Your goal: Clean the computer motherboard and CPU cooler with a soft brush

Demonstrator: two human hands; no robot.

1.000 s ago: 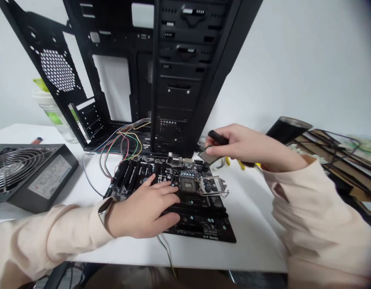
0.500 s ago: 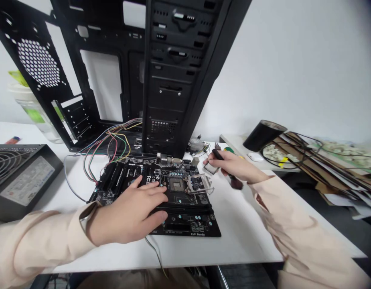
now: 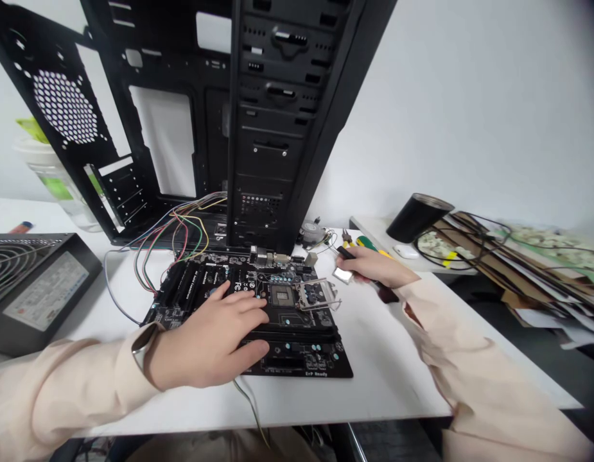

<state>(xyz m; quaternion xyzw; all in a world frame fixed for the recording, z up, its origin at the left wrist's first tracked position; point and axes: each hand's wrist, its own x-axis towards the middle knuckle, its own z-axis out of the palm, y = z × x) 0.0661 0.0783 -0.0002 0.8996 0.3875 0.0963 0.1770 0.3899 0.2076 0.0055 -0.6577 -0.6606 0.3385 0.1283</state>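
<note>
A black motherboard (image 3: 277, 350) lies flat on the white table (image 3: 388, 366). Its CPU socket (image 3: 282, 296) is bare and the metal retention frame (image 3: 317, 293) is flipped open to the right. My left hand (image 3: 214, 337) rests palm down on the board, fingers spread, just left of the socket. My right hand (image 3: 376, 267) is at the table surface right of the board, closed around a dark-handled tool (image 3: 383, 292). A small silver square chip (image 3: 343, 275) sits at its fingertips; I cannot tell whether the fingers grip it.
An open black PC case (image 3: 258, 122) stands behind the board, coloured wires (image 3: 181, 228) trailing out. A power supply (image 3: 34, 282) lies far left. A cooler fan (image 3: 311, 231), screwdrivers (image 3: 368, 244), a black tumbler (image 3: 417, 217) and a pile of cables and cardboard (image 3: 518, 256) sit right.
My right hand has lowered from above the board to the table right of it, bringing the tool and the silver chip down. The left hand stayed on the board.
</note>
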